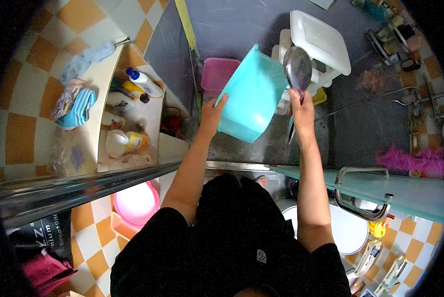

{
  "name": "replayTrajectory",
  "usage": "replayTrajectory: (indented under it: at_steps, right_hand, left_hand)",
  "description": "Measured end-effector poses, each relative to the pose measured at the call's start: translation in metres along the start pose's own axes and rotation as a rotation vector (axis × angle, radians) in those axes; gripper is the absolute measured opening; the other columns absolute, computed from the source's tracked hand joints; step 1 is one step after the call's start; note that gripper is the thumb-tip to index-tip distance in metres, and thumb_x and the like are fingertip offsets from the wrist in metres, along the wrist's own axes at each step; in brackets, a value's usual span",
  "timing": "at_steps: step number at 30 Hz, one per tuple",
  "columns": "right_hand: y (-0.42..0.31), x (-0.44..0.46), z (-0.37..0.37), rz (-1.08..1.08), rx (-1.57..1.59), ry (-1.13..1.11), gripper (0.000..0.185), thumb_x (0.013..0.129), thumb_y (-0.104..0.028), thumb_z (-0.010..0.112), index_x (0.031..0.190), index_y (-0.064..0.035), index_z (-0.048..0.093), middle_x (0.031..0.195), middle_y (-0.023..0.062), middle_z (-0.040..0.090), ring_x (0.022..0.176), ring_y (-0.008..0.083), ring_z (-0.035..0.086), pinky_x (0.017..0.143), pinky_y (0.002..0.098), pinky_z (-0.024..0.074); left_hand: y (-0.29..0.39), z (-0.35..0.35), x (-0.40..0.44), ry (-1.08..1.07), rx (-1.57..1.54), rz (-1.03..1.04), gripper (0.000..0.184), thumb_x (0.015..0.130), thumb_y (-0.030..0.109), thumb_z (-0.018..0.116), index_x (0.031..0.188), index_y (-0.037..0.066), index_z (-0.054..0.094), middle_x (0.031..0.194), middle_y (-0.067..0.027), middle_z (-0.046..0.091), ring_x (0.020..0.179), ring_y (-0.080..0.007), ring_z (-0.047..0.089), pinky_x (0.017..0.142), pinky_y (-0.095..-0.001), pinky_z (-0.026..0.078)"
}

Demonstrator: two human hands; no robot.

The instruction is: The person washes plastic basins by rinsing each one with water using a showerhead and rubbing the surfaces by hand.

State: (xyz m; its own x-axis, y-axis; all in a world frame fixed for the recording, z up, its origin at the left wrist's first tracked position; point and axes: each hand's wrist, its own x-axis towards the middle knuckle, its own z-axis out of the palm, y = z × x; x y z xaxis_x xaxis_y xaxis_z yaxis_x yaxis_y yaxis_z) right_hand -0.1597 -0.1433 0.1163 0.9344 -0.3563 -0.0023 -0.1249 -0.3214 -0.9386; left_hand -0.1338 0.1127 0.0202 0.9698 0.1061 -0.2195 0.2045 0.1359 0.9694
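My left hand (pixel 213 117) is closed on the left rim of a turquoise plastic basin (pixel 254 94), which hangs tilted above the wet floor. My right hand (pixel 302 113) is wrapped round the handle of a shiny handheld shower head (pixel 297 68). The oval head points away from me, just right of the basin's edge. Part of a hose (pixel 291 131) shows below that hand. Whether water is running I cannot tell. Behind the shower head stands a white plastic stool (pixel 323 39), partly covered by it.
A pink basin (pixel 219 74) lies on the floor beyond my left hand. At left, a shelf (pixel 155 119) holds several bottles. A glass door (pixel 405 193) with a metal handle (pixel 363 171) is at right. A metal-edged sill (pixel 236 166) crosses in front of me. A tap (pixel 407 99) sits on the right wall.
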Motion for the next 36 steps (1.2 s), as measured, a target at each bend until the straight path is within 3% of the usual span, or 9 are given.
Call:
replayTrajectory:
  at_steps: [4,11,20,22,24,26,31,34,36]
  right_hand:
    - [-0.023,0.02,-0.008,-0.145,0.01,0.102,0.03,0.098,-0.031,0.062,0.091,-0.0036,0.051,0.07,0.0018,0.052,0.06,0.0093,0.048,0.054,0.0287,0.0405]
    - [-0.02,0.002,-0.018,-0.173,-0.01,-0.025,0.029,0.097,-0.03,0.064,0.099,-0.0024,0.058,0.077,0.003,0.057,0.065,0.01,0.051,0.058,0.0289,0.0432]
    - [0.007,-0.025,-0.047,0.11,0.146,0.195,0.031,0.094,-0.032,0.069,0.097,-0.0044,0.056,0.068,-0.0007,0.053,0.055,0.0087,0.049,0.049,0.0255,0.0408]
    - [0.022,-0.027,-0.046,0.177,0.132,0.24,0.04,0.088,-0.035,0.076,0.099,-0.0041,0.054,0.072,-0.0003,0.053,0.06,0.0093,0.051,0.054,0.0265,0.0427]
    - [0.026,-0.031,-0.038,0.314,0.075,0.211,0.055,0.081,-0.039,0.082,0.109,-0.0013,0.053,0.086,0.0062,0.061,0.075,0.0159,0.06,0.069,0.0321,0.0496]
    - [0.029,-0.036,-0.012,0.224,0.044,0.251,0.083,0.069,-0.05,0.088,0.12,0.0048,0.052,0.108,0.016,0.061,0.099,0.025,0.059,0.09,0.0361,0.0491]
    - [0.063,-0.014,0.002,0.166,-0.257,0.33,0.083,0.07,-0.051,0.087,0.116,0.0079,0.05,0.103,0.016,0.06,0.095,0.0241,0.058,0.085,0.0338,0.0486]
    - [0.069,0.001,-0.014,0.186,-0.142,0.334,0.078,0.076,-0.055,0.081,0.112,0.0076,0.05,0.104,0.0233,0.062,0.096,0.032,0.06,0.089,0.0402,0.0477]
    - [0.075,0.006,-0.023,0.125,-0.102,0.361,0.068,0.08,-0.052,0.078,0.105,0.0045,0.051,0.098,0.0178,0.06,0.089,0.0255,0.058,0.082,0.0375,0.0477]
  left_hand:
    - [0.008,0.0,-0.009,-0.085,0.032,-0.021,0.043,0.089,0.043,0.073,0.1,0.001,0.075,0.079,-0.0011,0.067,0.07,-0.0112,0.061,0.064,-0.0299,0.048]
    - [-0.011,0.011,-0.003,-0.074,-0.027,-0.066,0.045,0.088,0.044,0.073,0.102,0.001,0.075,0.083,-0.004,0.067,0.072,-0.0132,0.061,0.065,-0.0318,0.048]
    - [-0.017,0.007,-0.006,-0.029,-0.188,-0.006,0.056,0.086,0.046,0.075,0.111,-0.004,0.069,0.095,-0.0066,0.068,0.081,-0.0154,0.061,0.071,-0.0344,0.048]
    - [-0.015,0.012,-0.013,-0.023,-0.183,-0.039,0.054,0.086,0.044,0.075,0.109,-0.004,0.069,0.095,-0.0068,0.069,0.082,-0.0152,0.061,0.072,-0.0341,0.049]
    - [-0.014,0.023,-0.022,-0.023,-0.17,-0.042,0.051,0.087,0.042,0.075,0.107,-0.004,0.07,0.095,-0.0065,0.069,0.082,-0.0148,0.061,0.072,-0.0335,0.048]
    - [-0.013,0.04,-0.035,-0.038,-0.146,-0.016,0.047,0.088,0.04,0.075,0.106,-0.003,0.07,0.094,-0.0057,0.069,0.082,-0.014,0.061,0.072,-0.0327,0.048]
    - [0.0,0.06,-0.049,-0.037,-0.094,0.053,0.039,0.091,0.037,0.072,0.103,0.0,0.071,0.087,-0.0029,0.068,0.077,-0.0117,0.058,0.068,-0.0308,0.046]
    - [0.013,0.05,-0.051,-0.037,-0.009,0.108,0.039,0.091,0.037,0.072,0.102,0.0,0.072,0.085,-0.0018,0.067,0.075,-0.0107,0.057,0.067,-0.0304,0.045]
    - [0.02,0.043,-0.049,-0.036,0.012,0.127,0.04,0.09,0.038,0.072,0.1,-0.001,0.072,0.083,-0.0013,0.066,0.074,-0.0102,0.056,0.066,-0.0303,0.045]
